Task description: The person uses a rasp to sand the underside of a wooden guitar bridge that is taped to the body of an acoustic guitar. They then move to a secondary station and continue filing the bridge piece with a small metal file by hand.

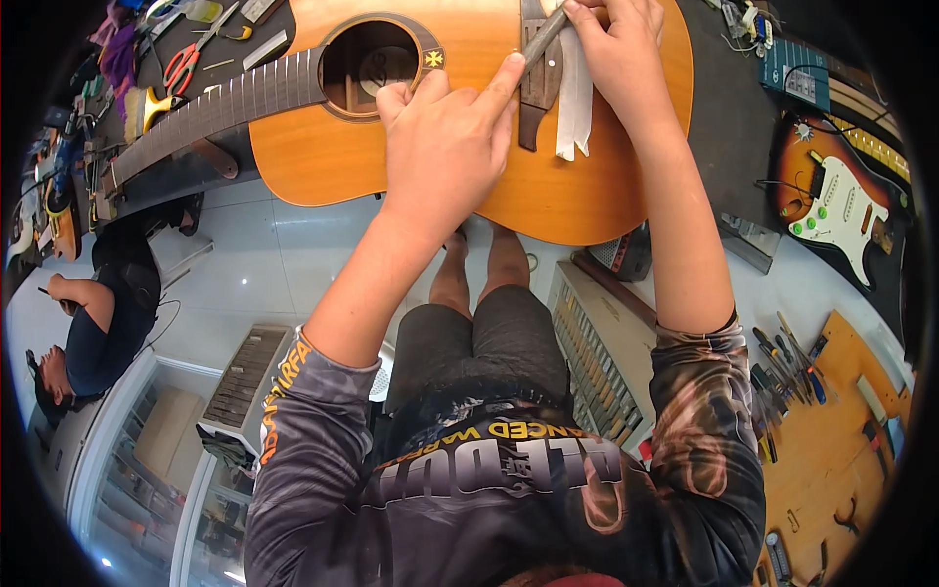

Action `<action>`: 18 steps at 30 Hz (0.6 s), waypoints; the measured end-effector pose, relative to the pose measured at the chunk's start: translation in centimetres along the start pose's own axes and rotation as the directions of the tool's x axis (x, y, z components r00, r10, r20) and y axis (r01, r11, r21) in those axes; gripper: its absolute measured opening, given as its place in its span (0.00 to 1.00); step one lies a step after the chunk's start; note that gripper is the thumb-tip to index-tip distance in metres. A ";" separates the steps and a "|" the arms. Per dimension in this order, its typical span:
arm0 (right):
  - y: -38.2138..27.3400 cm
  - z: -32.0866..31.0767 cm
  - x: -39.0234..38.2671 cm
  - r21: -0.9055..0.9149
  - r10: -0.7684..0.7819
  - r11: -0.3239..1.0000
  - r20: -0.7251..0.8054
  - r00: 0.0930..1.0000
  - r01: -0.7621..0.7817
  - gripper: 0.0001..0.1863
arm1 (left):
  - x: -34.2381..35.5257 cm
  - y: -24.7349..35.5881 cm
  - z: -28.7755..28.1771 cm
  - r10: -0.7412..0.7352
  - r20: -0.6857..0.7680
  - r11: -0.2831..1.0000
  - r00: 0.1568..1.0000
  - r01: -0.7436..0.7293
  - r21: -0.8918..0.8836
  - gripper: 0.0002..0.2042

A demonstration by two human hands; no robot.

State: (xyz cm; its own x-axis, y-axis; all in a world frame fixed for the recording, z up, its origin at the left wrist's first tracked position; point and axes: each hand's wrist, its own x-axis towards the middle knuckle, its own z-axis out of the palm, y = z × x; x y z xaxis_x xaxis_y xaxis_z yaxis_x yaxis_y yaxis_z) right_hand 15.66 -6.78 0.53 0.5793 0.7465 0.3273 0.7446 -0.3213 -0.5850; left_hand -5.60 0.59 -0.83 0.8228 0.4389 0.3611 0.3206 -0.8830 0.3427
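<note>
An acoustic guitar without strings lies face up on the dark bench, neck to the left. Across its dark bridge slants a narrow grey bar that looks like a file. My left hand is over the top beside the soundhole, other fingers curled, its index fingertip pressing the bar's near end. At the far end, my right hand pinches the bar between thumb and fingers; part of that grip is cut off by the upper edge. Pale strips of masking tape stick to the top behind the bridge.
Red-handled scissors, a yellow-handled brush and several tools crowd the bench at left. A sunburst electric guitar lies at right. Hand tools rest on a wooden board below. Another person is at far left.
</note>
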 end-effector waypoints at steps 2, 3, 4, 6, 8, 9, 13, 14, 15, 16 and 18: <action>0.0 -0.3 -0.9 -0.011 -0.041 0.999 -0.015 0.999 0.041 0.06 | -0.7 0.3 0.0 -0.005 -0.010 1.000 1.000 0.005 0.003 0.22; -0.2 -0.6 -1.8 -0.014 -0.040 0.999 -0.017 0.999 0.040 0.06 | -1.8 0.4 -0.1 0.004 0.022 1.000 1.000 -0.003 -0.016 0.22; -0.7 -0.7 -2.9 0.008 -0.053 0.999 -0.008 0.999 0.053 0.06 | -2.4 0.5 -0.4 0.010 0.054 0.999 0.998 -0.009 -0.032 0.22; -1.0 -0.8 -3.3 0.029 -0.065 0.997 0.002 0.998 0.065 0.06 | -3.0 0.7 -0.9 0.003 0.078 0.999 0.997 0.000 -0.042 0.22; -0.9 -0.9 -2.2 -0.002 0.077 0.997 0.047 0.996 -0.077 0.07 | -2.3 0.6 -0.9 -0.004 0.104 0.998 0.995 0.010 -0.055 0.22; -0.3 -0.5 -1.0 0.004 -0.047 0.999 -0.022 0.999 0.047 0.07 | -0.9 0.2 -0.7 0.015 0.057 0.999 0.998 -0.013 -0.042 0.23; -0.6 -0.1 -1.1 -0.011 0.035 0.999 0.015 0.999 -0.035 0.07 | -1.4 0.2 -0.2 0.018 0.031 0.999 0.999 -0.017 -0.050 0.23; -0.8 -0.3 -2.2 -0.014 0.035 0.999 0.012 0.999 -0.035 0.07 | -2.2 0.6 -0.3 0.004 0.050 0.997 0.999 0.000 -0.073 0.23; -1.0 -0.5 -3.3 -0.020 0.001 1.000 0.013 1.000 0.000 0.07 | -2.6 0.8 -0.6 0.005 0.049 0.997 0.999 -0.001 -0.072 0.23; -1.0 -0.5 -3.7 -0.026 -0.033 0.999 0.015 0.999 0.034 0.07 | -3.0 0.9 -1.0 -0.008 0.083 0.996 0.997 0.015 -0.087 0.23; -0.7 -0.5 -2.3 -0.023 -0.060 0.998 -0.016 0.998 0.060 0.06 | -2.3 0.6 -0.9 -0.026 0.119 0.994 0.993 0.038 -0.098 0.23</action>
State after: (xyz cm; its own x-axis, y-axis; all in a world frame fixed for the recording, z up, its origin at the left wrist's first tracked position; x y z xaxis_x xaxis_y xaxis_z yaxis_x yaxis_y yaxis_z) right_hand 13.97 -8.57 0.50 0.5389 0.7549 0.3738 0.7852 -0.2895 -0.5475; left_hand -7.72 -0.84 -0.68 0.8642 0.4389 0.2461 0.3041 -0.8452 0.4395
